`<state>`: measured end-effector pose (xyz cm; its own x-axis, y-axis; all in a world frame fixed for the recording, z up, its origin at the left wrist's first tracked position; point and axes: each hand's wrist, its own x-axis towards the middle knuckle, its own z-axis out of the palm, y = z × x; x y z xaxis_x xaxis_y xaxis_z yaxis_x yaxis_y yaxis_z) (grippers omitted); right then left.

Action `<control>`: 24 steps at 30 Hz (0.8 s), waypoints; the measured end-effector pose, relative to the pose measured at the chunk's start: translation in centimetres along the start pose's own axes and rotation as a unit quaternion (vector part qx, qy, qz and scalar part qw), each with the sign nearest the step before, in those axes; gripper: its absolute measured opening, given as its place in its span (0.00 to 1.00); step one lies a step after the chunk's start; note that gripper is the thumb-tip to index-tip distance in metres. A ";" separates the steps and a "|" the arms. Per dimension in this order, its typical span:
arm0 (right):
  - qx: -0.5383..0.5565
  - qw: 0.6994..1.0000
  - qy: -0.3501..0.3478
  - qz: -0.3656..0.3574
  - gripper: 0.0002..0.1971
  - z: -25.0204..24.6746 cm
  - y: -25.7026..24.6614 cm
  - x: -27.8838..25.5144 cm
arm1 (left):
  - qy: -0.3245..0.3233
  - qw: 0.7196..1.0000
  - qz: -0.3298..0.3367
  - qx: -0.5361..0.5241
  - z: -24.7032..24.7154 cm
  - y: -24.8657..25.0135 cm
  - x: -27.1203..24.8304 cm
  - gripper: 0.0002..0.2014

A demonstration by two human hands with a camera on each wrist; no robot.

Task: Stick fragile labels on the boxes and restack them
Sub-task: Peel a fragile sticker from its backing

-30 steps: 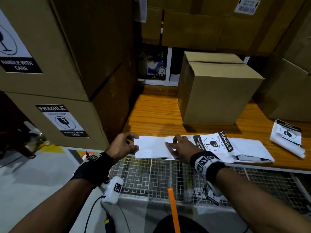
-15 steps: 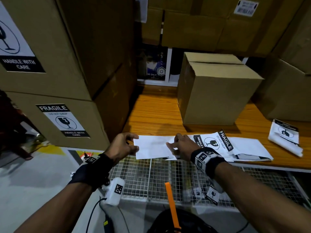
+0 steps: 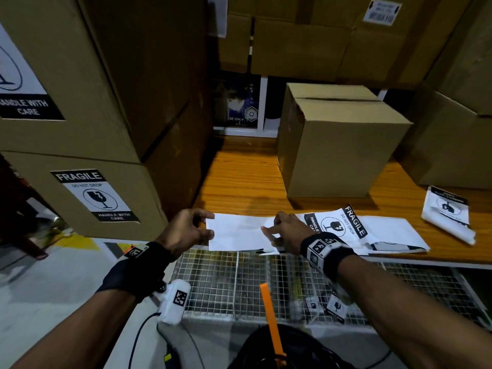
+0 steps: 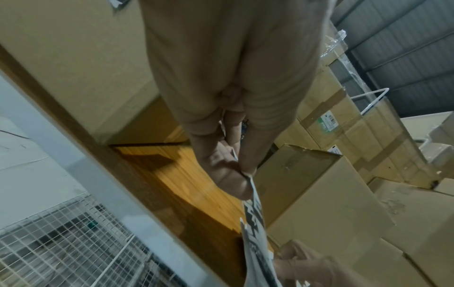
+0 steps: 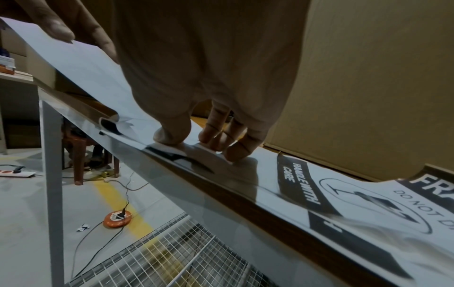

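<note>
Your left hand [image 3: 186, 230] is pinching the left edge of the sheet [image 3: 237, 233], thumb and fingers clamped on the paper, as half a second and a second ago. Your right hand [image 3: 287, 233] is working at the sheet's right end, fingertips [image 5: 211, 139] curled and picking at a corner on the table [image 3: 239, 179]. Little has changed: the sheet is staying at the table's front edge, so the peel is probably only starting. The sheet is showing its blank white back upward; the left wrist view shows black print underneath. Just right of it on the table, a printed label [image 3: 338, 222] is lying face up, reading FRAGILE. Behind the sheet, further back on the table, the box [image 3: 338, 145] is standing unlabelled on its visible faces.
</note>
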<state>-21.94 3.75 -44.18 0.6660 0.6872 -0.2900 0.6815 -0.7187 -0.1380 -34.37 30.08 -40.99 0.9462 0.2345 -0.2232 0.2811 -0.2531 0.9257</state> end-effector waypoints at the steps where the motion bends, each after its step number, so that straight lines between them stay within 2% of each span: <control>1: 0.001 1.000 0.002 0.000 0.22 0.1 0.1 0.1 | 0.001 1.000 -0.001 0.004 0.0 0.2 0.1 0.20; 7: 0.016 1.000 0.010 0.005 0.13 0.3 0.2 0.3 | 0.012 0.999 -0.039 0.001 0.0 2.1 0.5 0.18; 12: 0.016 1.000 0.010 0.015 0.19 0.4 0.2 0.3 | -0.017 0.999 -0.011 0.048 0.2 5.0 0.9 0.15; 17: 0.018 1.000 -0.002 0.017 0.20 0.1 0.2 0.4 | -0.011 0.998 -0.028 0.058 -0.8 3.7 0.9 0.18; 24: 0.000 1.000 0.005 0.014 0.21 0.4 0.2 0.5 | -0.035 0.992 0.004 0.118 -1.8 4.3 0.6 0.17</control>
<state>-21.58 3.86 -44.74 0.6873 0.6682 -0.2849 0.6628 -0.7374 -0.1304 -32.91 30.86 -36.61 0.9553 0.1676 -0.2436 0.2946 -0.4693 0.8325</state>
